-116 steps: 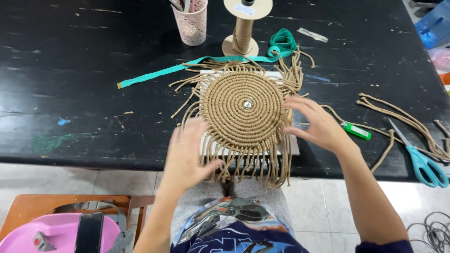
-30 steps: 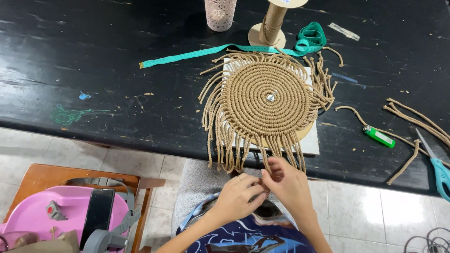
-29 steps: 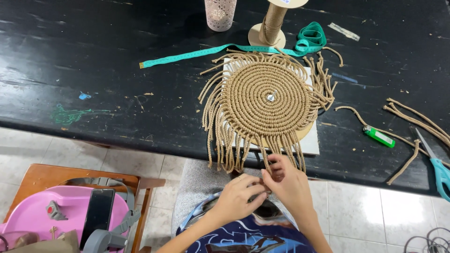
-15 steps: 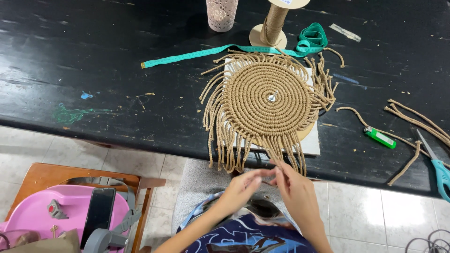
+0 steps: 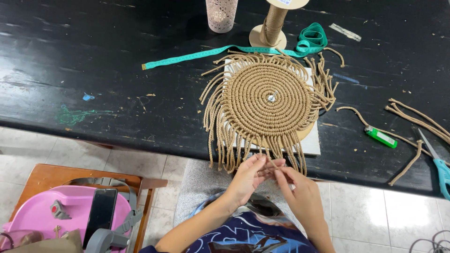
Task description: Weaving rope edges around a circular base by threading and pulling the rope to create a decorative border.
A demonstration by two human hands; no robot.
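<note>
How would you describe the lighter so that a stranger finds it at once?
On the black table, look right of the round woven rope mat. The lighter lies there among loose rope pieces; it is the only small bright green thing, with a white end.

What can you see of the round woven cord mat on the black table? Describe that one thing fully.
The round cord mat is a flat tan spiral of knotted cord with a small metal pin at its centre. Loose cord ends fringe its rim, longest at the near side, where they hang over the table edge. It lies on a pale board. The left hand and right hand pinch fringe strands below it.
</note>
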